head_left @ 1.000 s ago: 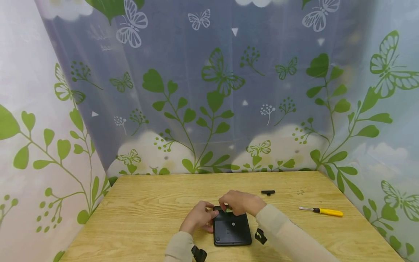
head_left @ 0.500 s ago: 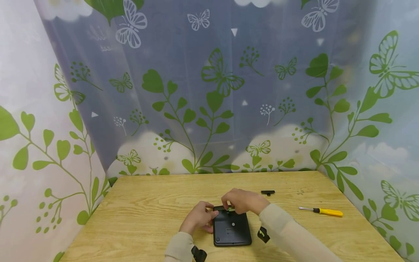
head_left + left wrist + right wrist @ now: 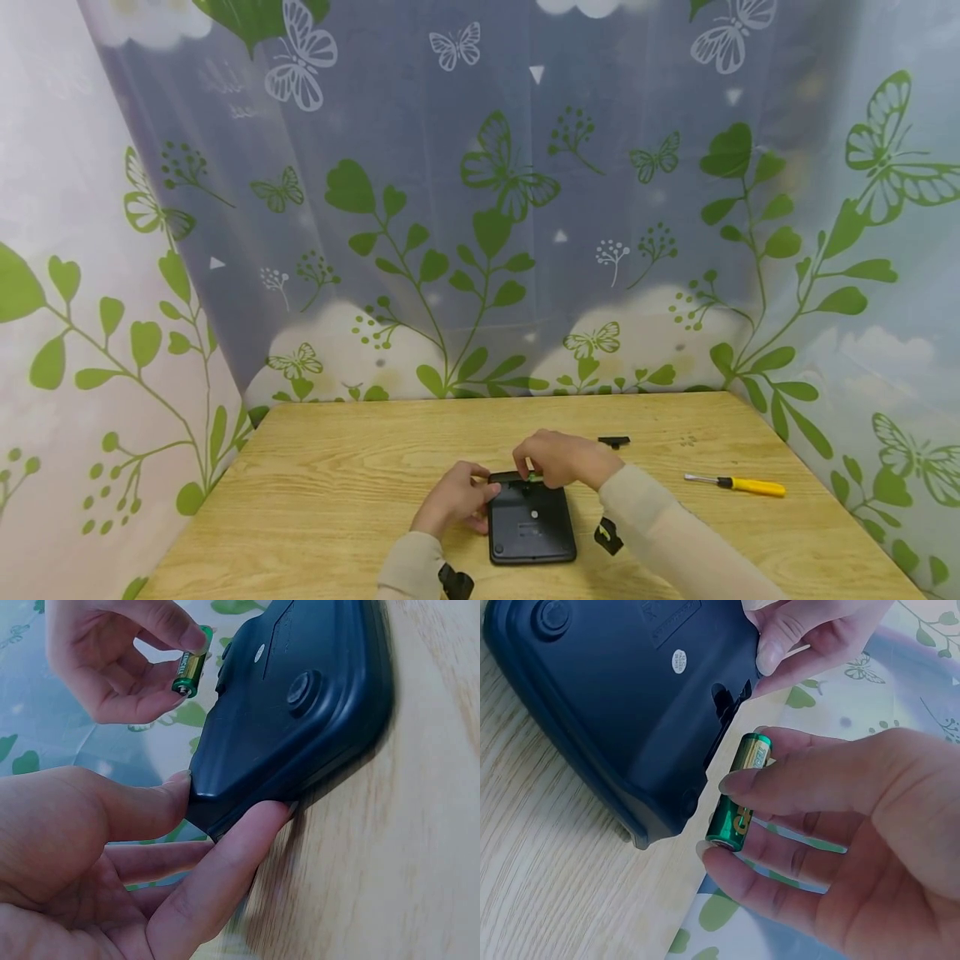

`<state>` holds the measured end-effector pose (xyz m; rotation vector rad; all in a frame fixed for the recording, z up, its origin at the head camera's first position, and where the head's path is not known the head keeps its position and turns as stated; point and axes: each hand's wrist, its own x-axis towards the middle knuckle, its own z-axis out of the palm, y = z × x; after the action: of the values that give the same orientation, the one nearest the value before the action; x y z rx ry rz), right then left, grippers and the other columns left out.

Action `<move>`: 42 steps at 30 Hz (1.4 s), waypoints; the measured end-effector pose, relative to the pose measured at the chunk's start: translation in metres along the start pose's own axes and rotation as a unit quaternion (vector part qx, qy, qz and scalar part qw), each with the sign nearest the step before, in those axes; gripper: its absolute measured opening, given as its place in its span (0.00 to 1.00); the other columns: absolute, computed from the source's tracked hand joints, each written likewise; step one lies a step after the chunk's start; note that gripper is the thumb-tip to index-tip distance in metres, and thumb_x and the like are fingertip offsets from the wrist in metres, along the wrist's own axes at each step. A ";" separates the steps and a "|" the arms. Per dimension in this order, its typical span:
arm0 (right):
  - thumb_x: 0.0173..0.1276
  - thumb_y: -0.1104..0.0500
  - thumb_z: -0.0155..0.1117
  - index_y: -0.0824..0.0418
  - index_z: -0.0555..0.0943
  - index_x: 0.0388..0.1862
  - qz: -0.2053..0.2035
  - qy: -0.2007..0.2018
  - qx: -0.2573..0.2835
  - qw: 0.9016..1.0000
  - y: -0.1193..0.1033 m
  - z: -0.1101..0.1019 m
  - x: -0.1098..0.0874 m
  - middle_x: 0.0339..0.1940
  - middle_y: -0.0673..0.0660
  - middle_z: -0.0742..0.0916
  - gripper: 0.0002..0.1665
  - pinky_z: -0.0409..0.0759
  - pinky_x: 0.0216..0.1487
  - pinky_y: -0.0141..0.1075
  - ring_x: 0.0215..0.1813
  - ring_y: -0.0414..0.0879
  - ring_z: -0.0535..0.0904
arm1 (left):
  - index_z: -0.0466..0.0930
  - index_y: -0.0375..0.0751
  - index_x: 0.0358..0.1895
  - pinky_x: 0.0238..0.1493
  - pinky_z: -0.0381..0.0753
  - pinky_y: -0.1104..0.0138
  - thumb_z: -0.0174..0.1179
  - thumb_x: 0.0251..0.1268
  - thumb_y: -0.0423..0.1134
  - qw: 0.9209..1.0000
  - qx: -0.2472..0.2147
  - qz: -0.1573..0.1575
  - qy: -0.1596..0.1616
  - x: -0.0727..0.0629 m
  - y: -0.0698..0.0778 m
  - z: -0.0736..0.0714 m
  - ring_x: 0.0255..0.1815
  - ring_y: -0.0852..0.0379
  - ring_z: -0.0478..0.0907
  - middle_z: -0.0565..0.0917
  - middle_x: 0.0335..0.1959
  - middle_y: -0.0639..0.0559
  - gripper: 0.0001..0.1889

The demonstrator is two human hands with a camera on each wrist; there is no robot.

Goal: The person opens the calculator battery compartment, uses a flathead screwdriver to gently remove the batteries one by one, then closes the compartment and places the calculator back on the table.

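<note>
A black device (image 3: 517, 537), which looks like a desktop calculator, lies underside up on the table. My left hand (image 3: 452, 500) holds its far left corner, thumb on top and a finger along the edge. In the right wrist view, a green and gold AA battery (image 3: 740, 791) is pinched between the thumb and fingers of my right hand (image 3: 840, 817). The battery is just off the device's far edge, beside an open battery slot (image 3: 724, 705). Inside the slot is mostly dark and hidden.
A small black cover (image 3: 614, 439) lies farther back on the wooden table (image 3: 337, 483). To the right is a screwdriver (image 3: 750, 486) with a yellow handle. Patterned curtain (image 3: 450, 292) hangs behind the table and along both sides.
My right hand has shifted a little to the right along the device's far edge, with the battery in its fingers. The left hand and the device stay put.
</note>
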<state>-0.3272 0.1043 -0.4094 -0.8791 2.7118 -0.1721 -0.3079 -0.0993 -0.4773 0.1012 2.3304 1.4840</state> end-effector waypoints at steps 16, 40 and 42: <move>0.64 0.81 0.63 0.48 0.84 0.37 0.007 0.001 0.005 1.000 0.008 -0.002 -0.005 0.37 0.52 0.85 0.25 0.72 0.33 0.34 0.33 0.41 0.72 | 0.70 0.27 0.71 0.28 0.92 0.63 0.61 0.76 0.38 1.000 0.000 0.003 0.007 0.003 -0.002 0.001 0.34 0.51 0.85 0.83 0.40 0.41 0.26; 0.60 0.82 0.62 0.50 0.83 0.35 0.006 0.006 0.023 1.000 0.023 -0.004 -0.012 0.36 0.52 0.84 0.26 0.73 0.32 0.35 0.34 0.42 0.73 | 0.71 0.28 0.70 0.27 0.92 0.63 0.61 0.76 0.37 1.000 -0.003 -0.001 0.015 0.001 -0.001 0.003 0.34 0.52 0.84 0.83 0.39 0.41 0.25; 0.61 0.82 0.63 0.50 0.83 0.35 0.003 0.006 0.022 1.000 0.025 -0.004 -0.012 0.37 0.52 0.84 0.25 0.73 0.32 0.34 0.33 0.41 0.73 | 0.71 0.28 0.70 0.27 0.92 0.63 0.62 0.76 0.37 1.000 -0.003 -0.001 0.015 0.001 -0.001 0.003 0.34 0.52 0.84 0.83 0.40 0.41 0.25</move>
<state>-0.3329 0.1319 -0.4078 -0.8600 2.7101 -0.2359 -0.3077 -0.0968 -0.4796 0.0749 2.3496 1.5007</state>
